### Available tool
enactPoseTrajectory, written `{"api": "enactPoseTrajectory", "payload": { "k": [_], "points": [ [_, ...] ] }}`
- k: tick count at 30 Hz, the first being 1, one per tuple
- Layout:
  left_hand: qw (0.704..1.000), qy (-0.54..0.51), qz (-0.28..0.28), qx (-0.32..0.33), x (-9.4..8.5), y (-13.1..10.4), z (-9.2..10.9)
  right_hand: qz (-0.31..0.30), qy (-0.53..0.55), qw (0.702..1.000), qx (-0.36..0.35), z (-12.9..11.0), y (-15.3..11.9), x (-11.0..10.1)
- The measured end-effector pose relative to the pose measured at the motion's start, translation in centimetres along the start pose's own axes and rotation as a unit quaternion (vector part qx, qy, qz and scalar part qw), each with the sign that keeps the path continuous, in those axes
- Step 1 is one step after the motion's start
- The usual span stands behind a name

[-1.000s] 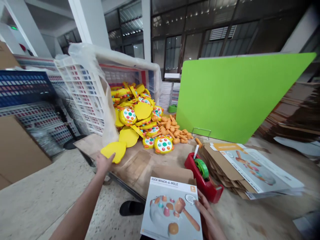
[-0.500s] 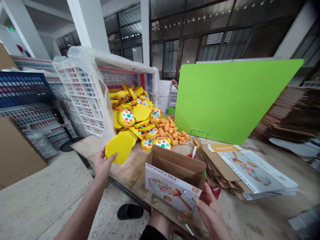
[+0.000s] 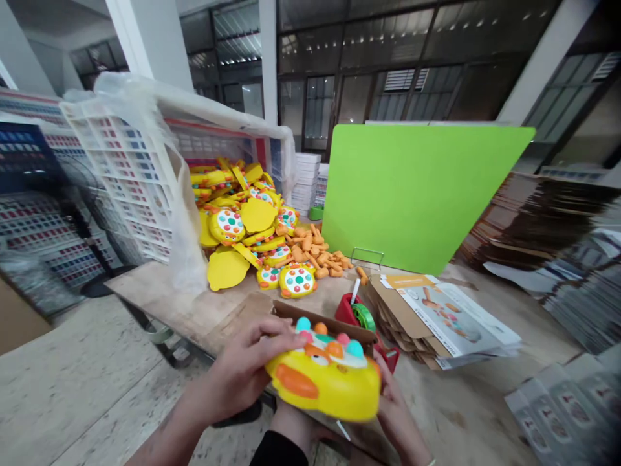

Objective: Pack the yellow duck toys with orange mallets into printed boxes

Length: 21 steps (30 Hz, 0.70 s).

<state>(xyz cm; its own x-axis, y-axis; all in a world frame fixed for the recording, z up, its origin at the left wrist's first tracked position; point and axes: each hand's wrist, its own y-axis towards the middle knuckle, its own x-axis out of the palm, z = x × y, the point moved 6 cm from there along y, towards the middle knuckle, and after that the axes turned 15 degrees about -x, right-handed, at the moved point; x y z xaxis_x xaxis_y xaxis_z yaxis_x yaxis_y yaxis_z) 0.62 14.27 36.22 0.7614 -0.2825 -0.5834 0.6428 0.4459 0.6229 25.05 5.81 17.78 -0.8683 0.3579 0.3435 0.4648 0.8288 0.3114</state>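
Note:
A yellow duck toy [image 3: 325, 385] with an orange beak and coloured knobs is tilted in front of an open cardboard box [image 3: 325, 315]. My left hand [image 3: 237, 369] grips the toy's left end, thumb on top near the knobs. At the toy's right end, my right hand [image 3: 395, 411] is closed round the side of the box, partly hidden behind the toy. Most of the box is covered by the toy. More yellow duck toys [image 3: 298, 280] lie heaped beyond, beside orange pieces [image 3: 315, 249].
A white crate [image 3: 121, 168] lies on its side at the left. An upright green board [image 3: 417, 194] stands behind the table [image 3: 160, 285]. Flat printed boxes [image 3: 446, 317] are stacked at right, near a red tape dispenser [image 3: 345, 310].
My left hand has brought the yellow toy rightward to the box, and its knobbed side now shows. The box front is now hidden behind the toy. The camera view has shifted right.

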Motion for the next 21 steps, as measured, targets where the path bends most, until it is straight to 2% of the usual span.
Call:
{"api": "enactPoseTrajectory", "payload": {
  "k": [2, 4, 8, 11, 13, 17, 19, 21],
  "points": [
    [0.997, 0.083, -0.009, 0.003, 0.7, 0.2, 0.0, -0.018, 0.005, 1.000, 0.006, -0.4, -0.2, 0.3],
    [0.989, 0.134, -0.062, -0.023, 1.2, 0.4, 0.1, -0.032, 0.012, 0.999, 0.000, -0.6, -0.1, 0.3],
    [0.961, 0.155, -0.196, -0.118, 2.2, 1.2, 0.3, -0.042, -0.009, 0.999, 0.030, 0.4, 0.4, -0.2],
    [0.938, 0.177, -0.241, -0.176, 3.4, 1.7, -0.6, -0.049, -0.045, 0.997, 0.048, 1.0, 1.3, -0.6],
    [0.920, 0.206, -0.264, -0.204, 4.6, 1.4, -1.6, -0.085, -0.088, 0.992, 0.036, 0.5, 2.4, -0.6],
    [0.902, 0.209, -0.299, -0.229, 6.9, -0.2, -2.9, -0.178, -0.247, 0.951, -0.050, -2.1, 6.9, 0.0],
    [0.907, 0.207, -0.286, -0.229, 7.7, -0.9, -3.4, -0.186, -0.301, 0.931, -0.086, -3.0, 10.6, 0.8],
    [0.914, 0.229, -0.263, -0.206, 8.6, -1.7, -4.2, -0.198, -0.341, 0.913, -0.100, -2.8, 15.0, 2.5]
  ]
}}
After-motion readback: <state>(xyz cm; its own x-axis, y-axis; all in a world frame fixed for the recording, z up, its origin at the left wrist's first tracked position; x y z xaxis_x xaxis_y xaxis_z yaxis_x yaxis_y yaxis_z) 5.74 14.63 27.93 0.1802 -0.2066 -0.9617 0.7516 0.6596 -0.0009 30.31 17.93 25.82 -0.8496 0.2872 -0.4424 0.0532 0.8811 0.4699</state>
